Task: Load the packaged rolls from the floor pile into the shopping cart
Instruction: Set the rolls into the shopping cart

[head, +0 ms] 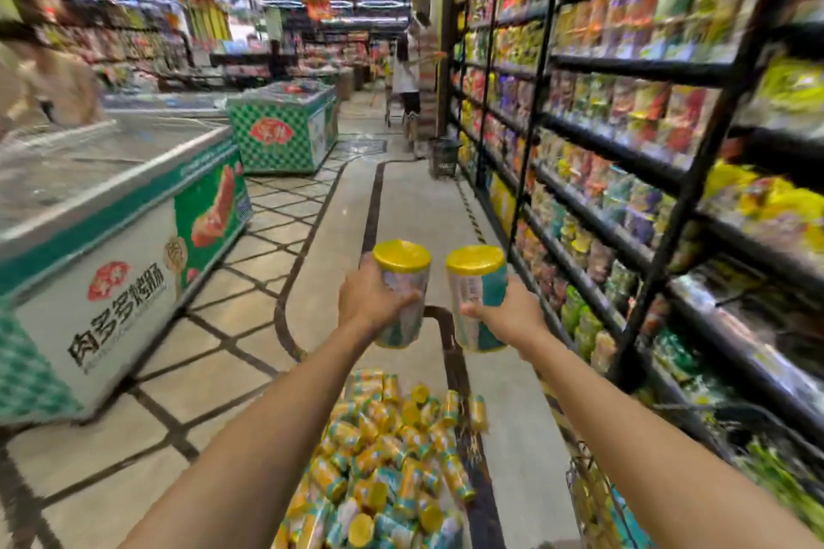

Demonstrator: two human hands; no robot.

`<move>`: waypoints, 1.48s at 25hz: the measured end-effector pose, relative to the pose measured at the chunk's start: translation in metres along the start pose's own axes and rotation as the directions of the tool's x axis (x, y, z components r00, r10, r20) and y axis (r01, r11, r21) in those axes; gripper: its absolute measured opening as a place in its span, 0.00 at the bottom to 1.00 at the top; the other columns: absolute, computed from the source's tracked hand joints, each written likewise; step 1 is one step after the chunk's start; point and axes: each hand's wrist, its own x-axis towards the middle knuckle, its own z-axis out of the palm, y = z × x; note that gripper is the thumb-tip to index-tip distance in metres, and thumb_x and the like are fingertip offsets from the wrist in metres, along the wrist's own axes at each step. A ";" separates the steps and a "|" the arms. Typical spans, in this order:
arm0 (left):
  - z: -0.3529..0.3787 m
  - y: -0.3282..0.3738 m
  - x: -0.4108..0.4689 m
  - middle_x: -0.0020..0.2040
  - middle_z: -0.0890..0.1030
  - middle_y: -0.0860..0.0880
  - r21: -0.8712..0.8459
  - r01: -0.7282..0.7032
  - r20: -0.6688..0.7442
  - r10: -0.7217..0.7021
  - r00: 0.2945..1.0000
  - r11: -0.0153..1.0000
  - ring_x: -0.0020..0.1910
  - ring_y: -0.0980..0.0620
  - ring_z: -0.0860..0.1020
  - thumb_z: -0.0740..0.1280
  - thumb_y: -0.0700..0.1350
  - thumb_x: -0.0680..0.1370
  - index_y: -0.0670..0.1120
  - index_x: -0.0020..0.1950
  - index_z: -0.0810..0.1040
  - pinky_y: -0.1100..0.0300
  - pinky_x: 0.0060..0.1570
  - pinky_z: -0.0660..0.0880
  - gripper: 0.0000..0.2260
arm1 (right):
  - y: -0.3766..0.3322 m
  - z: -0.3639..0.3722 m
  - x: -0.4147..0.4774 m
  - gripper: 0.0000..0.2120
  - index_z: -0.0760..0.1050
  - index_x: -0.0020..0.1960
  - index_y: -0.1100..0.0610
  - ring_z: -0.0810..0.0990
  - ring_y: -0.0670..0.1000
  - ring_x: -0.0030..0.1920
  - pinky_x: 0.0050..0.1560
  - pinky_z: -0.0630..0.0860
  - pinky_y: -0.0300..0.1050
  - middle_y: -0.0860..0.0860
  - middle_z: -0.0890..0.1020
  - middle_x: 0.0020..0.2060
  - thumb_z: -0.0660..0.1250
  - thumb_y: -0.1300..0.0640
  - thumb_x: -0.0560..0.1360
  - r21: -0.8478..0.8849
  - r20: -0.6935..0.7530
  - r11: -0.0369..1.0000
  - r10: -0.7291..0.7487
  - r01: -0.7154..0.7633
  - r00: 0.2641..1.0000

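Observation:
My left hand grips one packaged roll, a teal and white cylinder with a yellow cap, held upright at arm's length. Beside it my right hand grips a second, matching roll, also upright. Below my arms a pile of several rolls lies on the floor. The wire edge of the shopping cart shows at the lower right, under my right forearm; most of it is hidden.
A black shelf rack full of bright packets lines the right side. Chest freezers stand on the left. A person and a black basket are far down the aisle.

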 end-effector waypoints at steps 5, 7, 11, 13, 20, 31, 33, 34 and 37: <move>0.048 0.069 0.006 0.60 0.76 0.41 -0.110 -0.181 0.194 0.200 0.960 0.977 0.60 0.40 0.74 0.76 0.53 0.68 0.42 0.64 0.69 0.53 0.52 0.71 0.30 | 0.028 -0.071 -0.016 0.31 0.69 0.64 0.58 0.75 0.57 0.62 0.58 0.72 0.51 0.54 0.76 0.61 0.77 0.48 0.67 0.046 -0.202 0.994 0.110 -0.103 0.973; 0.073 0.084 -0.002 0.60 0.77 0.43 -0.160 -0.232 0.265 0.268 0.926 0.959 0.60 0.42 0.74 0.77 0.52 0.67 0.43 0.63 0.69 0.55 0.52 0.71 0.30 | 0.047 -0.091 -0.033 0.31 0.70 0.62 0.57 0.75 0.57 0.60 0.57 0.73 0.50 0.54 0.77 0.60 0.78 0.47 0.65 0.043 -0.268 0.981 0.192 -0.187 0.944; 0.127 0.118 -0.034 0.60 0.77 0.45 -0.276 -0.295 0.448 0.394 0.802 0.915 0.59 0.43 0.75 0.78 0.53 0.66 0.45 0.64 0.70 0.54 0.53 0.73 0.31 | 0.082 -0.132 -0.095 0.29 0.73 0.58 0.58 0.77 0.55 0.56 0.50 0.73 0.45 0.54 0.79 0.56 0.78 0.46 0.65 0.104 -0.475 0.920 0.380 -0.378 0.794; 0.148 0.136 -0.061 0.59 0.78 0.43 -0.285 -0.360 0.536 0.459 0.708 0.888 0.58 0.42 0.75 0.77 0.55 0.65 0.43 0.62 0.71 0.52 0.53 0.74 0.31 | 0.096 -0.147 -0.135 0.27 0.71 0.58 0.59 0.77 0.55 0.57 0.48 0.71 0.44 0.54 0.79 0.57 0.77 0.48 0.66 0.149 -0.557 0.878 0.454 -0.454 0.695; 0.191 0.182 -0.195 0.60 0.76 0.40 -0.409 -0.486 0.718 0.601 0.351 0.772 0.60 0.40 0.74 0.76 0.54 0.67 0.40 0.62 0.69 0.52 0.53 0.71 0.31 | 0.144 -0.182 -0.284 0.28 0.69 0.59 0.58 0.76 0.56 0.58 0.57 0.74 0.51 0.54 0.77 0.57 0.76 0.47 0.67 0.335 -0.703 0.715 0.623 -0.614 0.342; 0.272 0.199 -0.342 0.57 0.77 0.42 -0.365 -0.689 0.866 0.501 -0.004 0.626 0.55 0.42 0.76 0.75 0.56 0.69 0.40 0.61 0.68 0.54 0.47 0.72 0.30 | 0.250 -0.190 -0.395 0.29 0.73 0.59 0.59 0.78 0.55 0.56 0.51 0.74 0.44 0.54 0.79 0.55 0.77 0.44 0.65 0.515 -0.578 0.439 0.812 -0.736 0.080; 0.288 0.191 -0.353 0.59 0.76 0.42 -0.318 -0.713 0.899 0.438 -0.018 0.624 0.57 0.43 0.75 0.75 0.56 0.69 0.40 0.61 0.67 0.54 0.50 0.72 0.31 | 0.269 -0.180 -0.395 0.29 0.74 0.58 0.58 0.79 0.54 0.54 0.48 0.75 0.44 0.53 0.80 0.54 0.76 0.42 0.65 0.547 -0.516 0.409 0.852 -0.730 0.091; 0.297 0.187 -0.357 0.59 0.76 0.42 -0.291 -0.723 0.917 0.399 -0.023 0.627 0.58 0.43 0.75 0.75 0.57 0.69 0.40 0.61 0.68 0.54 0.51 0.72 0.31 | 0.279 -0.175 -0.394 0.29 0.75 0.57 0.57 0.79 0.54 0.52 0.47 0.74 0.43 0.53 0.81 0.53 0.76 0.40 0.65 0.563 -0.480 0.385 0.873 -0.731 0.090; 0.326 0.174 -0.364 0.57 0.76 0.44 -0.207 -0.772 0.958 0.283 -0.037 0.601 0.57 0.45 0.76 0.73 0.59 0.70 0.41 0.58 0.69 0.55 0.51 0.73 0.29 | 0.304 -0.159 -0.386 0.25 0.74 0.49 0.55 0.78 0.52 0.45 0.38 0.70 0.41 0.51 0.80 0.46 0.73 0.37 0.65 0.618 -0.364 0.267 0.931 -0.740 0.032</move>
